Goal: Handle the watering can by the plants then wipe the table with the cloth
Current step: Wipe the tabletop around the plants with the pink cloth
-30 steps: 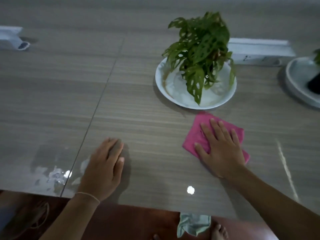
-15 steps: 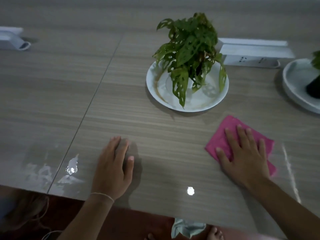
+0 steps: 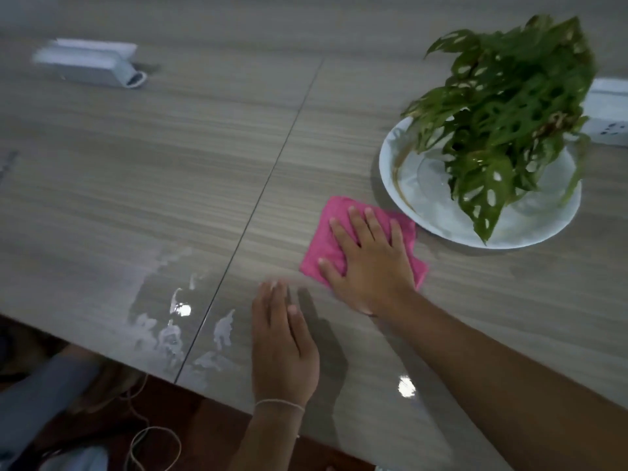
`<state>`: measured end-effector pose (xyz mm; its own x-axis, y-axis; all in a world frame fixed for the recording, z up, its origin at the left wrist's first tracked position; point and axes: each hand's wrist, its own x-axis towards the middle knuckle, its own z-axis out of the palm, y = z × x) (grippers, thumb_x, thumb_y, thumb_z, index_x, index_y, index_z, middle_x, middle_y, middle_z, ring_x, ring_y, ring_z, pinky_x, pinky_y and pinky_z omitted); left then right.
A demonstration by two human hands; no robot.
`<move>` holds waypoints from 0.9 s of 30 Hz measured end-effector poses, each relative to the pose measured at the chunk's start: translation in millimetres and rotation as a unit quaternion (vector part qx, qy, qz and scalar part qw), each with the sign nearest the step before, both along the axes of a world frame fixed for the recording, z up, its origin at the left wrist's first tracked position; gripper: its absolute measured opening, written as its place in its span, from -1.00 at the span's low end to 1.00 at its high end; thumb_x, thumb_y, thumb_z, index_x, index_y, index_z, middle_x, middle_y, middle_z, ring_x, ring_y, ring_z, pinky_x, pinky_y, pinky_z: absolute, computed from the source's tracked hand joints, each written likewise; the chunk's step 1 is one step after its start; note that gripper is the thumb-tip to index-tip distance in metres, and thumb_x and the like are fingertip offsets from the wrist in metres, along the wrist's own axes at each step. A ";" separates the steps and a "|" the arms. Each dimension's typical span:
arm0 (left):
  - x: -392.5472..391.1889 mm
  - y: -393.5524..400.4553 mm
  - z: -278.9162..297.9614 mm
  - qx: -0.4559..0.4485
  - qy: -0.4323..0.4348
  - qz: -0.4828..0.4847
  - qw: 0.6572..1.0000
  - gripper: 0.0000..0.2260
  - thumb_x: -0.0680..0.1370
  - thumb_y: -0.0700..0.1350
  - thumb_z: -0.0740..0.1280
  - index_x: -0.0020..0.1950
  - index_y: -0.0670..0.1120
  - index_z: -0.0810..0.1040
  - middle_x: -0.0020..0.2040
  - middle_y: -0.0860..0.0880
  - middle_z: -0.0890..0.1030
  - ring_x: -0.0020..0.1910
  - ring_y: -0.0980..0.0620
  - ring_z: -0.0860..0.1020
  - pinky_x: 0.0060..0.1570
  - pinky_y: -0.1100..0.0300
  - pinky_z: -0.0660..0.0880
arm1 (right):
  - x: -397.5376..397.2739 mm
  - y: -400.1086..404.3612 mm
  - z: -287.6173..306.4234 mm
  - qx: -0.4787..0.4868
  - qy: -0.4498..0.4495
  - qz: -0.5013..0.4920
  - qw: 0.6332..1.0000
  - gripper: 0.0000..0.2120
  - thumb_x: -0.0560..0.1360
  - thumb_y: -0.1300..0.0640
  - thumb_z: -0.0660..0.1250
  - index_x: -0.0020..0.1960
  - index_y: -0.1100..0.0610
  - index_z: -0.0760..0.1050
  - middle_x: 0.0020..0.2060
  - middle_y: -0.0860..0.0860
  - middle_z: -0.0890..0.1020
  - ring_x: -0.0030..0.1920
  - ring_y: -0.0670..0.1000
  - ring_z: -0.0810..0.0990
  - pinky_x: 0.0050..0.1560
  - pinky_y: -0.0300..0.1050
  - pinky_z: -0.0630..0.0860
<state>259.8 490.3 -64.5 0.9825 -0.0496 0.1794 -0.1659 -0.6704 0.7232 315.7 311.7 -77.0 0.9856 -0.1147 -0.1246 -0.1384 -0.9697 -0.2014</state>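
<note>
A pink cloth (image 3: 331, 229) lies flat on the wooden table (image 3: 136, 171), just left of the white plate (image 3: 530, 232). My right hand (image 3: 368, 260) presses down on the cloth with straight, spread fingers. My left hand (image 3: 282, 345) rests flat on the table near the front edge, close to the cloth's near corner, fingers straight. A leafy green plant (image 3: 503, 107) stands in the white plate at the right. No watering can is in view.
Wet streaks (image 3: 170, 321) shine on the table left of my left hand, by the seam (image 3: 272, 175). A white power strip (image 3: 91, 64) sits at the far left, another white socket box (image 3: 608, 120) behind the plant. A cord (image 3: 149, 440) lies on the floor below.
My right hand slid the pink cloth to the left, from the plate's right side to just in front of its left side, near my left hand. The view swung left.
</note>
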 end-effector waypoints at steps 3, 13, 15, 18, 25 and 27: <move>2.5 -0.4 -2.0 0.018 0.011 0.006 1.000 -0.53 0.65 0.00 0.02 0.43 -0.24 0.41 0.44 -0.20 0.40 0.49 -0.12 0.32 0.41 -0.13 0.36 | 76.2 -8.1 1.7 0.001 -0.003 -0.010 1.000 -0.19 0.53 -0.46 -0.17 0.68 -0.12 -0.04 0.70 0.04 -0.05 0.68 0.13 -0.14 0.59 0.29 -0.27; 4.7 -0.7 2.6 -0.007 0.004 0.006 1.000 -0.55 0.65 0.00 0.05 0.43 -0.24 0.40 0.43 -0.17 0.42 0.51 -0.04 0.30 0.48 0.14 0.26 | 160.0 -13.1 5.3 -0.016 0.003 -0.050 0.999 -0.21 0.54 -0.42 -0.19 0.69 -0.09 -0.04 0.70 0.09 -0.04 0.68 0.20 -0.11 0.58 0.38 -0.19; 4.6 -0.6 6.3 -0.020 -0.001 0.007 1.000 -0.54 0.65 0.01 0.05 0.41 -0.26 0.41 0.41 -0.20 0.43 0.48 -0.10 0.34 0.47 0.16 0.26 | 137.9 -2.5 9.4 -0.015 0.011 -0.033 0.999 -0.22 0.56 -0.40 -0.20 0.69 -0.07 -0.08 0.70 0.10 -0.07 0.67 0.20 -0.15 0.58 0.38 -0.20; 5.1 1.0 7.9 -0.047 -0.002 0.023 0.999 -0.52 0.63 0.02 0.07 0.41 -0.27 0.39 0.40 -0.23 0.44 0.44 -0.14 0.38 0.45 0.18 0.25 | 74.2 18.6 9.6 -0.006 -0.002 0.019 1.000 -0.23 0.58 -0.41 -0.22 0.69 -0.07 -0.09 0.70 0.10 -0.07 0.68 0.19 -0.14 0.59 0.34 -0.23; 0.5 2.3 -0.2 0.074 -0.004 -0.052 0.996 -0.52 0.63 0.00 0.07 0.40 -0.30 0.41 0.38 -0.30 0.43 0.43 -0.25 0.37 0.43 -0.08 0.32 | -77.4 -39.9 4.4 -0.026 0.008 -0.005 1.000 -0.25 0.60 -0.46 -0.15 0.69 -0.13 -0.04 0.70 0.02 -0.02 0.68 0.09 -0.11 0.62 0.26 -0.17; -2.0 -0.7 -2.5 0.141 -0.026 -0.103 0.984 -0.52 0.62 0.00 0.09 0.40 -0.30 0.42 0.39 -0.29 0.44 0.46 -0.24 0.35 0.47 -0.01 0.25 | -104.5 -71.1 8.7 -0.031 0.004 -0.043 0.999 -0.25 0.59 -0.45 -0.08 0.68 -0.13 0.01 0.69 0.03 0.05 0.68 0.09 -0.04 0.63 0.27 -0.09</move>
<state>257.8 489.6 -66.9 0.9362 -0.3015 0.1809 -0.3515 -0.7912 0.5005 211.2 240.6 -68.3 0.9710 -0.2057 -0.1218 -0.2221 -0.9648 -0.1410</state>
